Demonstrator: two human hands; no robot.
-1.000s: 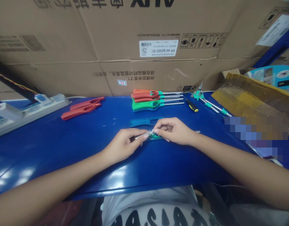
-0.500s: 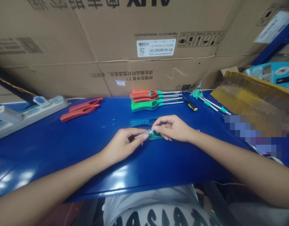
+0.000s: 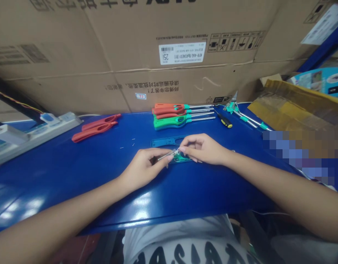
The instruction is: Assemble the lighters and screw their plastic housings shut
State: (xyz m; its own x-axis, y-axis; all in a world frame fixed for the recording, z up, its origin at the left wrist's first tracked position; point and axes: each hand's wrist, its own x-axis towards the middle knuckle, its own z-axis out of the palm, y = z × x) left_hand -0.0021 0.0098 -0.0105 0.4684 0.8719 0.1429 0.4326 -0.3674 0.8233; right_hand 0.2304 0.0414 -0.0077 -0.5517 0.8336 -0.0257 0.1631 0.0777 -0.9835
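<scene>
My left hand (image 3: pixel 142 165) is closed, with a slim, clear-and-silvery tube (image 3: pixel 166 155) between thumb and fingers. At the tube's right end, my right hand (image 3: pixel 206 149) pinches a small whitish piece (image 3: pixel 178 149); its exact kind is too small to tell. Just under my fingertips is a green part (image 3: pixel 180 158), in what looks like a blue casing half, mostly covered by my hands. Behind them lies a blue lighter casing half (image 3: pixel 161 142), its right part hidden by my right hand.
Several orange, red and green long-necked lighters (image 3: pixel 169 123) lie at the back. Right of them are a black-yellow screwdriver (image 3: pixel 225 121) and metal rods with green parts (image 3: pixel 244 119). Red casings (image 3: pixel 94 131) and a power strip (image 3: pixel 55 126) are leftward. A cardboard box (image 3: pixel 124 55) stands behind.
The camera view has shifted slightly. Both hands stay at the same spot with nearly the same grip on the tube and the whitish piece.
</scene>
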